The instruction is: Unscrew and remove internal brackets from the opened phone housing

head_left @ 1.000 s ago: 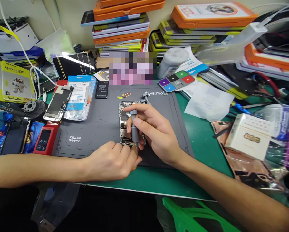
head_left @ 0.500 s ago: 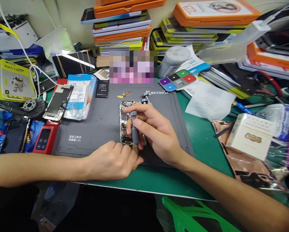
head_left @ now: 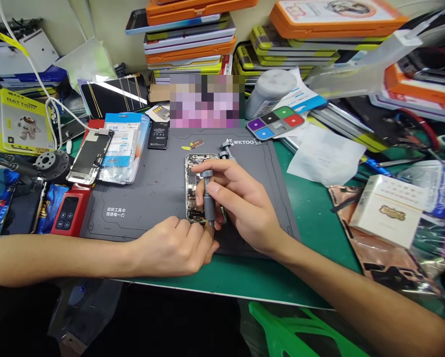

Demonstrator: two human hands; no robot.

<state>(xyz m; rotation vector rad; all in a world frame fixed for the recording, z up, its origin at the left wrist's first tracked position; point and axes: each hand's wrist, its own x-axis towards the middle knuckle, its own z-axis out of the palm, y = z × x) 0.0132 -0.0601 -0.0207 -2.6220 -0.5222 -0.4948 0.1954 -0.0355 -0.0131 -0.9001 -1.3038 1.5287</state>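
Note:
My right hand (head_left: pixel 250 206) is closed round a grey screwdriver (head_left: pixel 209 202), its index finger resting on the cap. The screwdriver stands nearly upright with its tip down at the fingers of my left hand (head_left: pixel 175 246). That left hand is curled by the near end of an opened phone (head_left: pixel 193 186); whatever its fingers pinch is hidden. The phone lies on the grey work mat (head_left: pixel 151 193) with its inner parts exposed, partly covered by my right hand. Behind it are a second screwdriver (head_left: pixel 226 148) and a small copper-coloured piece (head_left: pixel 197 144).
A black battery (head_left: pixel 158 136), a detached phone screen (head_left: pixel 90 156) and a red device (head_left: pixel 71 212) lie to the left. On the right are a white paper (head_left: pixel 324 153) and a white box (head_left: pixel 388 210). Stacked orange cases (head_left: pixel 192 52) stand behind a blurred-out patch.
Both hands keep nearly the same pose at the phone's near end, the right still round the screwdriver. The whole view has shifted slightly.

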